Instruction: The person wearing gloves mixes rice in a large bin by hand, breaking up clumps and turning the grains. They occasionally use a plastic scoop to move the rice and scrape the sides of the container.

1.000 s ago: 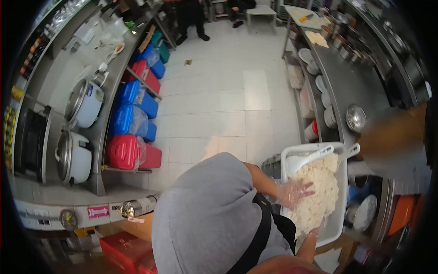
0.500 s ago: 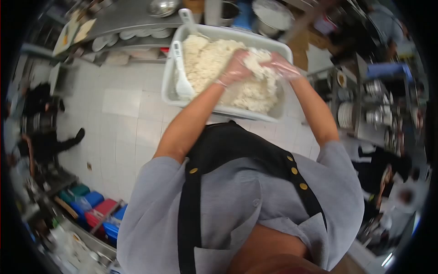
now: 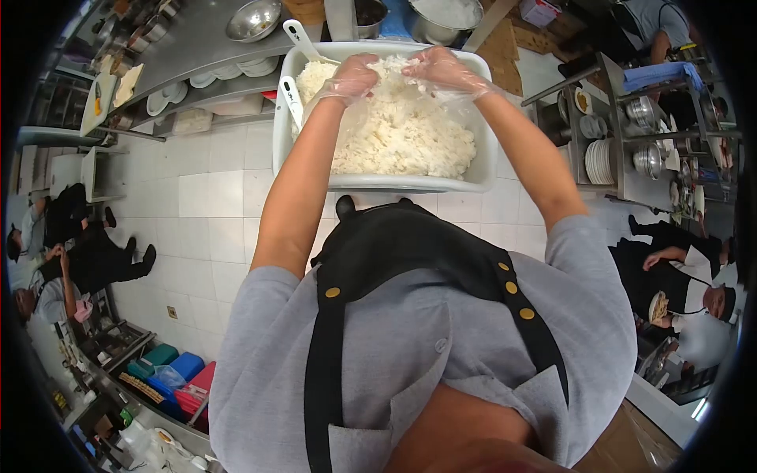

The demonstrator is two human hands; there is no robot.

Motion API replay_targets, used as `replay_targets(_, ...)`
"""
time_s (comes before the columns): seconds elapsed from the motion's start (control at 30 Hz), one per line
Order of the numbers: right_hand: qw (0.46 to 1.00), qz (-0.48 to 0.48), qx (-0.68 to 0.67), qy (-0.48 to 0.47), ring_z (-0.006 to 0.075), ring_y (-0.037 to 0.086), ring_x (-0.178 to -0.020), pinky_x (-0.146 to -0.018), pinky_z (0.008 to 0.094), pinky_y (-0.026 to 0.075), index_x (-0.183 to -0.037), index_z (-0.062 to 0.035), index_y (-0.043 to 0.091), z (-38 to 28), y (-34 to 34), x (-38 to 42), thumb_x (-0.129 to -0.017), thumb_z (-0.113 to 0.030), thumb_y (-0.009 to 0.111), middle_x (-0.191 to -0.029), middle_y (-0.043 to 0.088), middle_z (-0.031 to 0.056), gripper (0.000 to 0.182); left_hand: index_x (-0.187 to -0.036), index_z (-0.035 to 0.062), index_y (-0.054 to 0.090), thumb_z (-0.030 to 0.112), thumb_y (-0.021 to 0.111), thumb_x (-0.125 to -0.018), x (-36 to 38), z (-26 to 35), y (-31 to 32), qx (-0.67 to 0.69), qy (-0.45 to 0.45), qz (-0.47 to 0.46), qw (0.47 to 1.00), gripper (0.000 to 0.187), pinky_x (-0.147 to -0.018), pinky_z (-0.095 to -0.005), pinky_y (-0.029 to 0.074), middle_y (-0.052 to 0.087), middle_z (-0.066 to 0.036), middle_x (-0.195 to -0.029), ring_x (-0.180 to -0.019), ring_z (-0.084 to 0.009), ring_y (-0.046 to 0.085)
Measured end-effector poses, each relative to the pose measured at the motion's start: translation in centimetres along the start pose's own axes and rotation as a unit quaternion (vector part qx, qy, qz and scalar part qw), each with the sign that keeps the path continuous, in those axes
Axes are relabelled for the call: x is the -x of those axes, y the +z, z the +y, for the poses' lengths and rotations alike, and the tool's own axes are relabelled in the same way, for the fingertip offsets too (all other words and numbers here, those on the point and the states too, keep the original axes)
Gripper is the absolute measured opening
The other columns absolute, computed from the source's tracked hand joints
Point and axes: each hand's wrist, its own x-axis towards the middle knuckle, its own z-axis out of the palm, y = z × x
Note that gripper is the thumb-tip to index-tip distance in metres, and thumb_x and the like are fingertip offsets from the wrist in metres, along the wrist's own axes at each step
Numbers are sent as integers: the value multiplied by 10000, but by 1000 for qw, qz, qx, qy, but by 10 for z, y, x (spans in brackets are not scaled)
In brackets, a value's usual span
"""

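Observation:
A large white tub [image 3: 489, 154] holds a heap of cooked white rice [image 3: 410, 142]. My left hand [image 3: 353, 76], in a clear plastic glove, is over the far left part of the heap with its fingers curled round some rice. My right hand [image 3: 441, 69], gloved likewise, is at the far side of the tub, fingers bent on loose rice. Between the two hands lie crumbled bits of rice. Two white scoops lean at the tub's left: one scoop [image 3: 301, 35] at the far corner, the other scoop [image 3: 291, 98] on the left rim, their lower ends partly hidden.
Left of the tub runs a steel counter [image 3: 197, 35] with a metal bowl [image 3: 254, 20] and plates beneath. Behind the tub stands a pot [image 3: 445, 20]. At right is a rack [image 3: 623, 150] with plates and bowls. Other people stand at both sides.
My hands have moved apart, the left one to the left and both towards the tub's far side. The clump between them has broken up. The tub appears slightly higher in view.

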Motion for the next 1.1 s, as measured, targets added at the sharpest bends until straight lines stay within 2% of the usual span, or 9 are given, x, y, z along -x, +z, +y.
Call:
replay_targets(0.1,996,-74,39,4,303,598,-1076,-966,381,425,-1375,-121,464,4,15,-13,-743,-547,692,-1160,612,246,795,-1326,-7,470,86,619,-739,-2,-17,-15,-73,0,7,997,613,-817,-358,550,495,-184,-1299,-1018,-265,605)
replay_targets(0.2,954,-36,292,-54,389,100,-1424,-1135,536,127,-1474,-161,273,29,98,9,-729,-604,647,-1506,204,250,944,-1336,16,469,129,660,-734,9,-46,-1,-410,118,55,903,642,-1020,-391,419,428,-215,-1384,-1220,-321,484)
replay_targets(0.27,948,-58,304,-75,390,309,-1345,-1098,468,270,-1461,-158,290,45,99,34,-742,-480,687,-1488,240,251,883,-1341,67,480,152,678,-719,29,-97,20,-490,123,-37,862,659,-1122,-379,277,350,-234,-1438,-1337,-354,339)
replay_targets(0.33,948,-144,281,-37,383,434,-1269,-1053,428,355,-1417,-142,389,53,72,44,-744,-422,707,-1454,323,242,795,-1300,99,529,102,658,-715,64,-131,45,-458,176,80,868,598,-1080,-386,345,378,-222,-1417,-1291,-367,395)
replay_targets(0.43,968,-35,245,53,336,548,-1155,-1022,363,413,-1292,-122,551,25,41,43,-738,-336,742,-1325,496,218,623,-1218,79,586,33,633,-719,88,-114,48,-272,129,111,947,503,-1029,-390,393,435,-209,-1345,-1246,-369,437)
replay_targets(0.67,911,77,353,-198,318,622,-907,-816,391,503,-832,23,648,23,176,33,-736,-111,609,-879,631,217,170,-1122,62,627,20,706,-689,99,-76,34,-99,104,186,972,442,-973,-380,426,454,-151,-1266,-1182,-327,485)
replay_targets(0.77,900,87,320,-282,314,629,-881,-797,380,509,-821,56,634,50,159,45,-714,-15,541,-843,623,237,159,-1136,80,626,46,734,-689,104,-80,16,-184,193,166,949,462,-953,-378,446,432,-138,-1313,-1209,-316,470)
replay_targets(0.87,933,3,314,-176,331,633,-905,-823,387,504,-892,51,638,58,130,42,-701,19,543,-900,645,225,215,-1149,73,619,56,730,-693,81,-79,16,-120,223,102,962,470,-974,-381,436,446,-133,-1323,-1222,-327,463)
replay_targets(1.1,953,184,-239,-20,211,631,-871,-765,338,517,-1133,-29,622,98,92,61,-847,-51,615,-961,666,144,287,-1106,68,638,172,602,-803,-81,-79,58,-401,290,105,862,323,-940,-418,460,623,-180,-1138,-1093,-350,566)
